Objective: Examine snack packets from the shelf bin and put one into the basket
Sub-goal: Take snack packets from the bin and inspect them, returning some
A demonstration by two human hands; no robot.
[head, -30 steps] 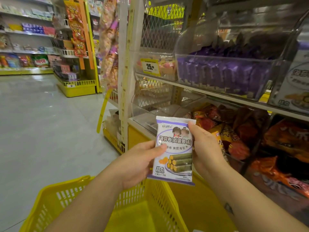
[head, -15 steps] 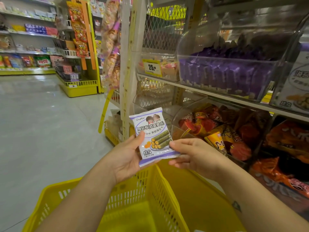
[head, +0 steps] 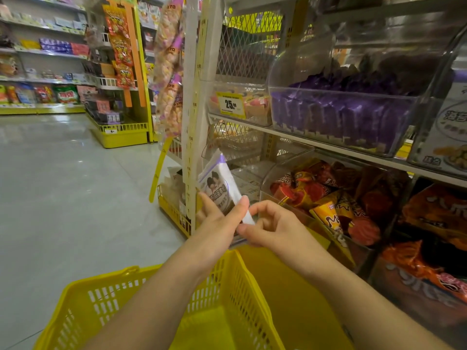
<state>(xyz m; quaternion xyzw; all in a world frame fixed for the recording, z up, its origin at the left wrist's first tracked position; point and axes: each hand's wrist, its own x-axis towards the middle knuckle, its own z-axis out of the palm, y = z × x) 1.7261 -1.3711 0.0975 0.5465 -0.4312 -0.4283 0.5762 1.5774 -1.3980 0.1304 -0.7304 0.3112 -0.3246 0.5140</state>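
Observation:
A white and purple snack packet (head: 219,188) is held up in front of the shelf post, turned nearly edge-on and tilted left. My left hand (head: 217,223) grips it, thumb on the near face and fingers behind. My right hand (head: 275,228) pinches its lower corner between index finger and thumb. The yellow basket (head: 106,276) sits below both forearms, its inside bare where visible. The clear shelf bin (head: 341,114) of purple packets is on the upper shelf at the right.
A lower clear bin (head: 316,188) holds red and orange snack packets right of my hands. A white shelf post (head: 192,122) stands just behind the packet. Hanging snack strips (head: 169,72) and a yellow rack (head: 121,135) line the aisle. Grey floor (head: 63,185) opens to the left.
The packet went from upright and facing me to lower, further left and nearly edge-on. My right hand slid from its right side to its lower corner.

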